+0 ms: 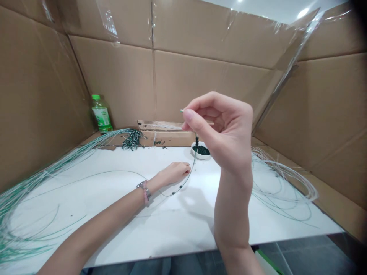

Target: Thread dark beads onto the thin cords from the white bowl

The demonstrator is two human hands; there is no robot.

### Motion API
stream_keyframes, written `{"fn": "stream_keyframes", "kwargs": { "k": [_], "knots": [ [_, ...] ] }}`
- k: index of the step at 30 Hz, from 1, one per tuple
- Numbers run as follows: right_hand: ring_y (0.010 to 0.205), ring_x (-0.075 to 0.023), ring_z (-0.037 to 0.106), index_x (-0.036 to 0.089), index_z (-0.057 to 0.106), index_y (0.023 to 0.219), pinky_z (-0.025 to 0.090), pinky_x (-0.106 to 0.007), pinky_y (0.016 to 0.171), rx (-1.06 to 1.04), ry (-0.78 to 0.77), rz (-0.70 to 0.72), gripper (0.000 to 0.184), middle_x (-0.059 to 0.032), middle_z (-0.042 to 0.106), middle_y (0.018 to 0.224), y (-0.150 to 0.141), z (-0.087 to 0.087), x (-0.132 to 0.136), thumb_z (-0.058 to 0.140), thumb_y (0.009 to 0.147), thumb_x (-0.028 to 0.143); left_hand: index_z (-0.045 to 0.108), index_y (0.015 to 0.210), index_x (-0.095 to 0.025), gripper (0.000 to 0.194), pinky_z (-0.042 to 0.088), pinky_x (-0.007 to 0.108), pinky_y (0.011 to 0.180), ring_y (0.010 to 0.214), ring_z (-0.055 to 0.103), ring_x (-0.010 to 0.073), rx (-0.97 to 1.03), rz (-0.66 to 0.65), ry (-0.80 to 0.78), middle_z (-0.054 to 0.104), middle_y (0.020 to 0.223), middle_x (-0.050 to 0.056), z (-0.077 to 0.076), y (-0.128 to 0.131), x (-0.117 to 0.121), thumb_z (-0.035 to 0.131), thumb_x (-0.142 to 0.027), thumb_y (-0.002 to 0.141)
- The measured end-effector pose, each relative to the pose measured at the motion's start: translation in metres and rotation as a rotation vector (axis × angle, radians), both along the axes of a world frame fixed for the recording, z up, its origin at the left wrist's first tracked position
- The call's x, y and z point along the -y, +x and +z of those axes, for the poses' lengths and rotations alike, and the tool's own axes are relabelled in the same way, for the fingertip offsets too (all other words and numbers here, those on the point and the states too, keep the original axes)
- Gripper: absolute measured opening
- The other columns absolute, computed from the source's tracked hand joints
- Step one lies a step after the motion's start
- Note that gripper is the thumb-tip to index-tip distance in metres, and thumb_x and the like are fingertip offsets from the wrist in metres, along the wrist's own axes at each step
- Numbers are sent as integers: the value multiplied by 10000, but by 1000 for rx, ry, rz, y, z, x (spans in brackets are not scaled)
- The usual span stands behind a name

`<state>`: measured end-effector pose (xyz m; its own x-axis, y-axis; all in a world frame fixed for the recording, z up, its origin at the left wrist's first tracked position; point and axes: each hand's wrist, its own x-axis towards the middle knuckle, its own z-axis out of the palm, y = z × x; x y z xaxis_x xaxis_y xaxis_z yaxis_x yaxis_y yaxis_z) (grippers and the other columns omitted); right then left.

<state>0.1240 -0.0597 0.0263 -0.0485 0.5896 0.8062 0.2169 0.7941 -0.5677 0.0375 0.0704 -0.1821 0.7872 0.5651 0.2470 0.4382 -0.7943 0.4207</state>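
Observation:
My right hand (220,133) is raised above the white tabletop (177,225), pinching a thin green-tipped wire (181,110) between thumb and forefinger. From that hand a beaded strand (190,172) with small dark beads hangs down past a small white bowl (200,151) of dark green beads and curves along the table. My left hand (174,172) rests palm down with curled fingers, right beside the strand. Its fingers hide whatever lies beneath them.
Long coils of thin green and white wire (34,191) spread at the left, with more (281,179) at the right. A bunch of beaded strands (132,139) lies at the back. A green-capped plastic bottle (101,114) stands in the corner, and cardboard walls (114,76) surround the table.

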Motion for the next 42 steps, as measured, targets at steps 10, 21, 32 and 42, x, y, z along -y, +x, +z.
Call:
{"fn": "stream_keyframes", "kwargs": {
  "k": [10, 21, 32, 42],
  "knots": [
    [579, -88, 615, 208, 579, 692, 539, -210, 542, 33, -28, -105, 164, 51, 589, 640, 2, 3, 2, 615, 829, 125, 603, 765, -124, 160, 466, 240, 618, 655, 555, 117, 663, 160, -20, 620, 703, 34, 90, -23, 2, 571, -273, 815],
    [921, -134, 687, 228, 531, 748, 620, -229, 699, 69, -68, -12, 155, 22, 679, 942, -20, -2, 8, 563, 850, 116, 642, 686, -206, 251, 485, 179, 492, 501, 500, 47, 1283, -36, -20, 588, 644, -30, 179, -67, 66, 759, -425, 723],
    [833, -140, 702, 236, 607, 778, 642, -268, 629, 24, 55, -70, 108, 16, 698, 916, -26, -7, 12, 613, 847, 154, 652, 759, -206, 218, 537, 170, 500, 534, 573, 57, 1204, -64, 65, 624, 692, -27, 179, -71, 79, 702, -415, 792],
    [784, -130, 699, 249, 620, 784, 654, -263, 623, 9, 111, -93, 142, 16, 707, 893, -29, -9, 15, 617, 836, 116, 674, 780, -210, 226, 552, 166, 509, 561, 598, 65, 1207, -63, 15, 642, 708, -17, 178, -73, 83, 714, -432, 772]
  ]
}}
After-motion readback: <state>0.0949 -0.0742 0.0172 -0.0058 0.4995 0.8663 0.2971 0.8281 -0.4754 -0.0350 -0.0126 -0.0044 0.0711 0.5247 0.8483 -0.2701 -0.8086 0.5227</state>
